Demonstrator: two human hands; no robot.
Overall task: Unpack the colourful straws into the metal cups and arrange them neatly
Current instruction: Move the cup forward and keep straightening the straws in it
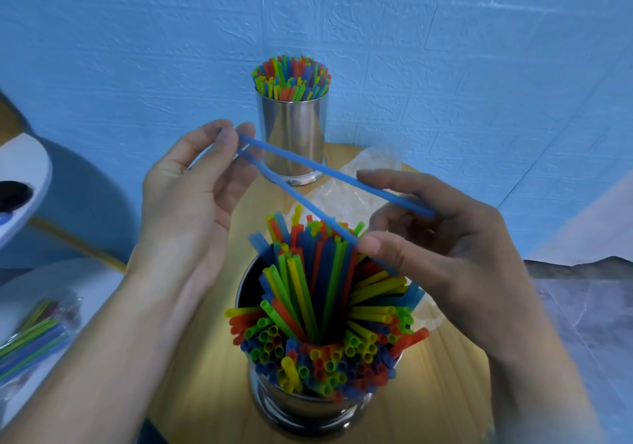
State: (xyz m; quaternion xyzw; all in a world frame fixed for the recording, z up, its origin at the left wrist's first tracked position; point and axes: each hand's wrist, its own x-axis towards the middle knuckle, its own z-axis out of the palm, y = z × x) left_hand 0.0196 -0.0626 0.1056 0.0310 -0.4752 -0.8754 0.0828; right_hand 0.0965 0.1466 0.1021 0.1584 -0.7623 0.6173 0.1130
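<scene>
The left hand (191,197) and right hand (445,238) pinch two blue straws (308,162) by their ends, just above the cup (301,409) beneath them, whose splayed straws (308,306) may block them or spill if nudged.

The left hand (191,200), palm facing right, and the right hand (445,238), palm facing left, pinch opposite ends of two thin blue plastic straws (301,160).
</scene>
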